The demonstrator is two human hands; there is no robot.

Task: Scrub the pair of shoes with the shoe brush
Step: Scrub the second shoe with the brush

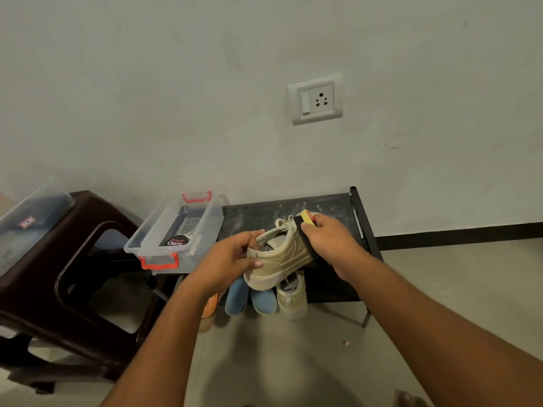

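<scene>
A cream sneaker [279, 257] is held up in the air over a black shoe rack [323, 207], its heel toward me. My left hand [232, 257] grips the heel, thumb along the side and fingers over the collar. My right hand [329, 239] holds a shoe brush [305, 220] with a yellow back and black bristles, pressed against the sneaker's right side near the laces. The second cream sneaker [292, 298] stands on the rack's lower level, below the held one.
A clear plastic box with red latches [176, 233] holding a polish tin sits left of the rack top. A dark brown plastic stool [73, 274] stands at the left. Blue slippers [249, 298] sit beside the lower sneaker. A wall socket [316, 98] is above.
</scene>
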